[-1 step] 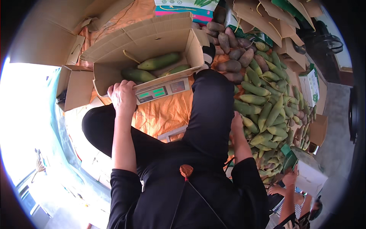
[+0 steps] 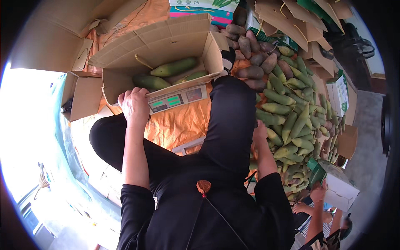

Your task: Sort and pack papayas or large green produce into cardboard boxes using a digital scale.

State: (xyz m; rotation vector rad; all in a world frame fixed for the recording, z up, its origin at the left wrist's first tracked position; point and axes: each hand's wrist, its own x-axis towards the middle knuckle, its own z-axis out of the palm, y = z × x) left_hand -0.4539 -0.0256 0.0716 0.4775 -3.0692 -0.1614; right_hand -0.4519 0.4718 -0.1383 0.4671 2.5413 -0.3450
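Note:
An open cardboard box (image 2: 156, 43) sits tilted on a digital scale (image 2: 177, 100) with a lit green display. Inside lie long green radishes (image 2: 174, 66). My left hand (image 2: 134, 102) grips the box's near rim, its fingers curled over the edge. Beside my right knee, my right hand (image 2: 260, 131) is lowered at the edge of a heap of green radishes (image 2: 277, 108). Its fingers are mostly hidden by my leg and the radishes, so I cannot make out what they hold, if anything.
Reddish-brown roots (image 2: 250, 71) lie above the green heap. More cartons (image 2: 287, 16) stand at the upper right, and a colourful box (image 2: 202, 14) at the top. At the lower right, another person's hands (image 2: 318, 193) are by a white-and-green carton (image 2: 339, 185). An orange sheet (image 2: 179, 129) covers the floor.
My right hand has shifted very slightly beside my knee. The other person's carton has moved a little. My left hand and the box have stayed put.

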